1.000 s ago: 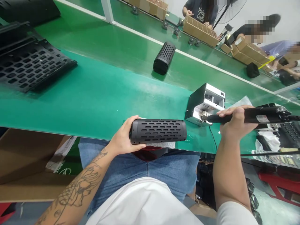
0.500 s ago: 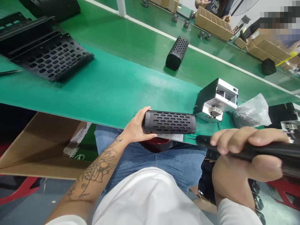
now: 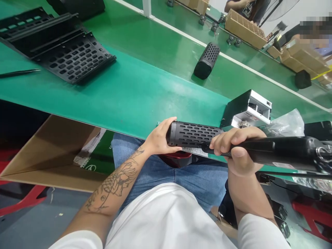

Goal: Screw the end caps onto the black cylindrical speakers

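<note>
My left hand [image 3: 161,138] is wrapped round the left end of a black cylindrical housing with slotted holes [image 3: 195,134], which lies sideways at the front edge of the green table [image 3: 124,100]. My right hand [image 3: 238,147] grips a black electric screwdriver [image 3: 282,150]. Its front end reaches the lower right side of the housing; whether the tip touches it I cannot tell. My right fingers cover the housing's right end. Behind the housing, to the right, stands a silver and black screw feeder [image 3: 247,109].
Perforated black panels [image 3: 77,62] and black tweezers [image 3: 20,73] lie on the left. Another slotted housing [image 3: 207,60] rests farther back. A clear plastic bag [image 3: 286,124] sits beside the feeder. Below the table edge is an open cardboard box [image 3: 54,152]. People work across the table near cartons [image 3: 245,29].
My right hand has brought the electric screwdriver leftward, up to the housing's right part. My left hand keeps hold of the housing. The whole view has shifted slightly.
</note>
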Demonstrator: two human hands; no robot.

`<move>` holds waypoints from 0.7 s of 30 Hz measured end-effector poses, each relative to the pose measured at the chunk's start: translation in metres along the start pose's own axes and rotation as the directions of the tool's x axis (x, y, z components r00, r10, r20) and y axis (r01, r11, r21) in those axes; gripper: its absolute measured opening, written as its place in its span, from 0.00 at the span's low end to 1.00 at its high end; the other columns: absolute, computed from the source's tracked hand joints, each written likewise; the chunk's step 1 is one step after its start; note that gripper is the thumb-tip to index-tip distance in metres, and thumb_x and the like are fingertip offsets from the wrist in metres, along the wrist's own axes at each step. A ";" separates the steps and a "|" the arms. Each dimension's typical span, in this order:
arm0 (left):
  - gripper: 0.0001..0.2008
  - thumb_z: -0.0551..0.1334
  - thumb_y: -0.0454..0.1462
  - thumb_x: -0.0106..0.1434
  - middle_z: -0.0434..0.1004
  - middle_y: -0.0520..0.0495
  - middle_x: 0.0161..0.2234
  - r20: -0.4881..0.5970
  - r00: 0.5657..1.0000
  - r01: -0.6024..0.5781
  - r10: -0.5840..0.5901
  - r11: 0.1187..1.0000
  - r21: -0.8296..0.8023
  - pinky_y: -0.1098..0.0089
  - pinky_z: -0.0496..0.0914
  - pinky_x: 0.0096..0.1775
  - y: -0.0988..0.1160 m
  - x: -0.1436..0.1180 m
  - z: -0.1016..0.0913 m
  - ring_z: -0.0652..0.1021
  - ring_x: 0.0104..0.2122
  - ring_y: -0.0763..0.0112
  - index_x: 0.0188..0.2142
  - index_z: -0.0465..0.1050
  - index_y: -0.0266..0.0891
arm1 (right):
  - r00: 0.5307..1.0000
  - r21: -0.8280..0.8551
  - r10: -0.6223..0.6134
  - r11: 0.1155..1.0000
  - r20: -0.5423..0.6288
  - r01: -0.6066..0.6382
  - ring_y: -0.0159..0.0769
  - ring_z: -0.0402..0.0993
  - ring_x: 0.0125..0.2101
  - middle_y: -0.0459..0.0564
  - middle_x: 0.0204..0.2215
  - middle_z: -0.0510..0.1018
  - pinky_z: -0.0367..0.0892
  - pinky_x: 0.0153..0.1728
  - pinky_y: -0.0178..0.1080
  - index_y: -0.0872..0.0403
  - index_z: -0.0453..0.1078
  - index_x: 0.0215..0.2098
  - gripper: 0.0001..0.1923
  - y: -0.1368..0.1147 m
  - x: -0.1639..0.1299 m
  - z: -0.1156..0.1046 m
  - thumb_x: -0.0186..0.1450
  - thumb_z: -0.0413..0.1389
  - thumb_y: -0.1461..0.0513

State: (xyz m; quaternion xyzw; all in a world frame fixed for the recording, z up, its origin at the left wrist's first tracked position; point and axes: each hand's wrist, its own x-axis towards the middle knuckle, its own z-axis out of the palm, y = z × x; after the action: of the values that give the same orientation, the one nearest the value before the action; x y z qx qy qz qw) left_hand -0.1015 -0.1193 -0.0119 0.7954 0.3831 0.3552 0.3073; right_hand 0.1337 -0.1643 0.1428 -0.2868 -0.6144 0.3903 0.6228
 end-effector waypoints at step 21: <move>0.62 0.79 0.55 0.53 0.67 0.31 0.70 -0.006 1.000 0.010 -0.010 1.000 0.027 0.45 0.71 0.69 0.001 0.000 0.002 0.73 0.68 0.40 0.76 0.49 0.42 | 0.991 -0.025 0.090 0.996 0.104 -0.088 0.36 0.76 0.20 0.43 0.24 0.78 0.80 0.29 0.46 0.49 0.77 0.41 0.09 -0.005 -0.013 -0.004 0.64 0.70 0.64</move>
State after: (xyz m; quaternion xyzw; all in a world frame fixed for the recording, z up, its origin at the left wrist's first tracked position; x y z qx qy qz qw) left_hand -0.0997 -0.1201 -0.0122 0.7964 0.3929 0.3506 0.2973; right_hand 0.1394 -0.1775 0.1397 -0.2992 -0.6367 0.4261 0.5688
